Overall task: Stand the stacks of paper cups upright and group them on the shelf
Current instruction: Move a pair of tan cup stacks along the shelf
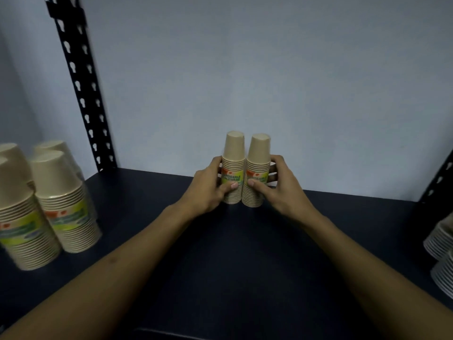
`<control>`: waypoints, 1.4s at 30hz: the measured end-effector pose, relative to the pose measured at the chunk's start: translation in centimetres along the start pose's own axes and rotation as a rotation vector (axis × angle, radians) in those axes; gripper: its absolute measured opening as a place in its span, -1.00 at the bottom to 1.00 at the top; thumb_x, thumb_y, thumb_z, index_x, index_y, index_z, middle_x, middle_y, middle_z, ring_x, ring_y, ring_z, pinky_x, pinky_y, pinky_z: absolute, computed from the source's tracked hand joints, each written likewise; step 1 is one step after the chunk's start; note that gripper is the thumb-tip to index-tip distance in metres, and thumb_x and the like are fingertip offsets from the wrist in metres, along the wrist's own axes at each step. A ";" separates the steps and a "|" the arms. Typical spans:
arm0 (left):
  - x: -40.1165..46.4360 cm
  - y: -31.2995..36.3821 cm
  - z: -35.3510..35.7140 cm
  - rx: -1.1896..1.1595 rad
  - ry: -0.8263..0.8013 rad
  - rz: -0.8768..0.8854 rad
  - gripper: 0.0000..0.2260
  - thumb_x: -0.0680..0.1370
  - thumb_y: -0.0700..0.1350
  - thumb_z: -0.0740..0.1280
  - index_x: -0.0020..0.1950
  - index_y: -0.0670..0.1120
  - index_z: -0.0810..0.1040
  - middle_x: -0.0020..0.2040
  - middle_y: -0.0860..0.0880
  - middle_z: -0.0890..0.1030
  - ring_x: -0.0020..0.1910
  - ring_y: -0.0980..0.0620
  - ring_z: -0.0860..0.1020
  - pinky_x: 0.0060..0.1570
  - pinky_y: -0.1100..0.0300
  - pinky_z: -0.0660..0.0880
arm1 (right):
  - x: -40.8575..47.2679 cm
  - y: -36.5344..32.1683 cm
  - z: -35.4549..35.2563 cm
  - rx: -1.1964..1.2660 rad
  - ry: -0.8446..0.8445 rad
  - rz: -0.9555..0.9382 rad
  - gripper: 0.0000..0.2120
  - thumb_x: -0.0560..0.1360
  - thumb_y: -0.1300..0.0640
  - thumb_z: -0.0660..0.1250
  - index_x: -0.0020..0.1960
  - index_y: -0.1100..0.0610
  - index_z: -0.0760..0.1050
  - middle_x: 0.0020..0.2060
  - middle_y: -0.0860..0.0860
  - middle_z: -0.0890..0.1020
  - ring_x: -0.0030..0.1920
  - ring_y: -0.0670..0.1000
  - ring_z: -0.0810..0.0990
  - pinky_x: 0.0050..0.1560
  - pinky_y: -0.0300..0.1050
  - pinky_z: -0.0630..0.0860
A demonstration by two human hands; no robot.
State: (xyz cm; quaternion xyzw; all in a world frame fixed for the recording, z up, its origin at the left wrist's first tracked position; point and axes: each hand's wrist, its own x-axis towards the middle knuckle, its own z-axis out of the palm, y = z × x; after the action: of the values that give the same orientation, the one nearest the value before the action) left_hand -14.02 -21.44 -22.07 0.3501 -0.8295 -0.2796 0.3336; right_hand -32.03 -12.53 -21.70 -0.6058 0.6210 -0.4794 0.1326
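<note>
— Where are the two cup stacks (245, 173) kept?
— Upright, touching, near the shelf's (245, 253) back edge.
— And the fingers?
— One stack is gripped by each: left hand (210, 187), right hand (277, 185).

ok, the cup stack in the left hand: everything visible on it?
The left cup stack is a column of nested tan paper cups, upside down, closed base on top, ribbed rims showing below. A green-yellow printed label with orange marks wraps its middle. It stands upright on the dark shelf near the back wall, side against the right cup stack. The left hand grips it, thumb across the label.
</note>
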 end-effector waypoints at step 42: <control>0.1 -2.0 1.0 0.227 -0.068 -0.266 -0.35 0.42 0.38 0.40 0.33 -0.05 0.53 0.26 -0.02 0.62 0.19 0.01 0.58 0.15 0.02 0.57 | 0.9 2.9 1.8 -0.434 -0.065 0.195 -0.23 0.38 -0.33 0.45 0.43 -0.01 0.27 0.31 -0.06 0.55 0.32 0.05 0.50 0.37 0.12 0.33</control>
State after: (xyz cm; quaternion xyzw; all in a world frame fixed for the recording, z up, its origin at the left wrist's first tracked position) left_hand -14.07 -22.50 -24.08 0.4824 -0.8130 -0.2374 0.2236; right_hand -32.74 -14.67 -24.41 -0.5722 0.7606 -0.2999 0.0648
